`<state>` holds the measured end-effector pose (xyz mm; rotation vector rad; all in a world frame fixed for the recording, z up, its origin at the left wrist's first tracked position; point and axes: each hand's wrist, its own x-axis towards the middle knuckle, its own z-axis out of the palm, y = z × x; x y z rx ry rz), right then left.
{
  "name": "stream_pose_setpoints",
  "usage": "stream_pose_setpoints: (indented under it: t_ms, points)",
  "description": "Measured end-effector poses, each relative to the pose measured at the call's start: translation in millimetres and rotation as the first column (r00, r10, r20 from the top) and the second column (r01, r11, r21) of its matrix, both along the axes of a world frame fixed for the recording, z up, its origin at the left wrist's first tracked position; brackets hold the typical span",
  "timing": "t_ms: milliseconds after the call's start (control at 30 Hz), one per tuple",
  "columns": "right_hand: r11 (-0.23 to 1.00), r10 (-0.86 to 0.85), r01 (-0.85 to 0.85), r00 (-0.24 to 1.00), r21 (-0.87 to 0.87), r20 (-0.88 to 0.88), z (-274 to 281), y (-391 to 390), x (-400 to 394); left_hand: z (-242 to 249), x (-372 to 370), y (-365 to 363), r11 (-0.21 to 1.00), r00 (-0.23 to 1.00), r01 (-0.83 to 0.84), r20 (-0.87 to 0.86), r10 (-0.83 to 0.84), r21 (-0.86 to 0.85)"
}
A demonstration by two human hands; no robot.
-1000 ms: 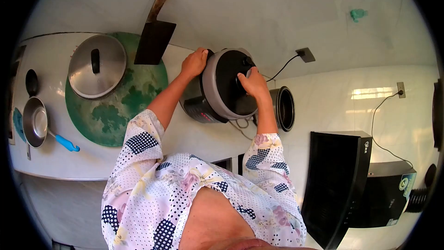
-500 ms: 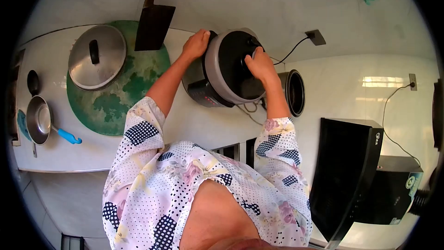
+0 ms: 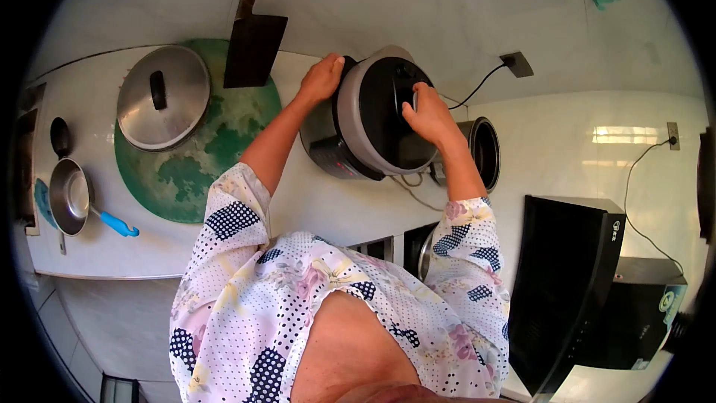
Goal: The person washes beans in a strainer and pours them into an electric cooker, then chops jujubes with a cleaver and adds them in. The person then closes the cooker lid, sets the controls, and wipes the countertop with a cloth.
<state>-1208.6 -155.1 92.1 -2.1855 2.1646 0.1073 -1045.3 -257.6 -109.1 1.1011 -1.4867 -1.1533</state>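
Observation:
A large electric cooker (image 3: 350, 123) with a grey rim stands on the counter, its black lid (image 3: 384, 134) on top and a panel with red lights on its side. My left hand (image 3: 323, 77) is closed around the black side handle at the cooker's far left edge. On the lid, my right hand (image 3: 430, 113) is wrapped round the black lid handle, which the fingers partly hide. Whether the lid is locked or loose, I cannot tell.
Left of the cooker, a green round board (image 3: 179, 179) bears a steel lid (image 3: 162, 97); a cleaver (image 3: 255, 48) stands by the wall. A small pan (image 3: 71, 198) and a black ladle (image 3: 60, 136) lie far left. A dark pot (image 3: 485, 153) is right, beyond a cord.
The whole view has shifted slightly. Both hands keep their places on the cooker, and the right wrist is turned a little. A round metal edge now shows by the right sleeve.

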Motion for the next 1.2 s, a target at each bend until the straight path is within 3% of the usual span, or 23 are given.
stream_pose_setpoints:
  t_ms: [333, 533, 733, 933, 1200]
  points:
    - [0.976, -0.188, 0.194, 0.98, 0.095, -0.063, -9, -9, 5, 3, 0, 3, 1.0, 1.0, -0.015, 0.008, 0.015, -0.025]
    - [0.997, -0.065, 0.064, 0.998, 0.032, 0.013, -11, -5, -4, 6, 3, 5, 1.0, 1.0, 0.022, -0.021, -0.022, 0.002]
    - [0.976, -0.218, 0.219, 0.975, 0.019, -0.046, -17, -7, 3, 10, 0, 5, 1.0, 1.0, -0.019, 0.015, 0.019, -0.01]
    - [0.999, -0.035, 0.033, 0.995, 0.028, 0.089, -16, -2, -17, 5, 0, 5, 0.999, 0.998, -0.033, 0.046, 0.035, -0.034]
    - [0.998, -0.045, 0.042, 0.997, 0.051, 0.068, -17, -6, -20, 7, -2, 4, 0.998, 0.997, -0.031, 0.07, 0.036, -0.063]
